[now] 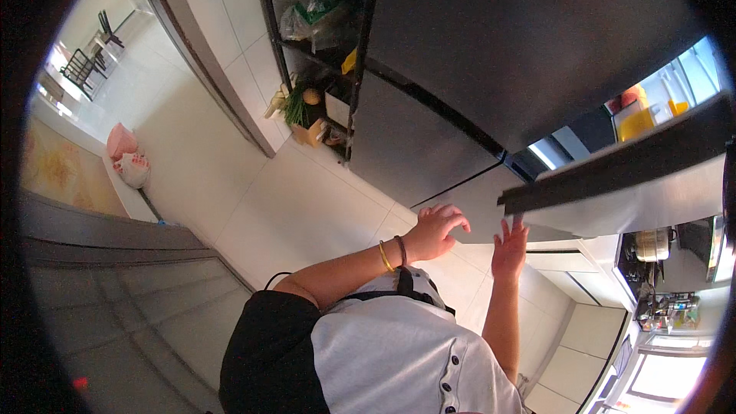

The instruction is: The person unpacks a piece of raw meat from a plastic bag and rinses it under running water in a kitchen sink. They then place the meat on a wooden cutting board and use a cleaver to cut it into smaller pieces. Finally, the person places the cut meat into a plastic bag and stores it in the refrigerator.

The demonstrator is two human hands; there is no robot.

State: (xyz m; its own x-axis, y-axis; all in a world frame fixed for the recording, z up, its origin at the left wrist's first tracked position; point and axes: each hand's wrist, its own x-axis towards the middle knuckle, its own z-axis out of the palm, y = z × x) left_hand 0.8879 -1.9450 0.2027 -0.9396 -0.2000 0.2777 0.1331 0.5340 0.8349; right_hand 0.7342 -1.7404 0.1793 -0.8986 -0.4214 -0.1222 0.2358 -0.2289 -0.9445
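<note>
My left hand (440,233) hovers before the lower refrigerator drawers, fingers loosely curled and apart, with nothing in it. A gold-coloured bangle (386,256) and a dark bracelet circle that wrist. My right hand (510,250) is raised with its fingers spread, the tips at the edge of the refrigerator door (621,190). Whether they press on the door I cannot tell. The door at the right stands ajar from the dark grey refrigerator (506,40). Inside its lit gap a yellow container (635,125) and something reddish show; the other upper door is closed.
A black shelf rack (359,63) with plastic bags and green vegetables (296,104) adjoins the refrigerator. At right, a pot (652,245) sits on the stove along the counter. White and pink bags (132,169) lie near the doorway at left. A glass-panelled door (132,310) is lower left.
</note>
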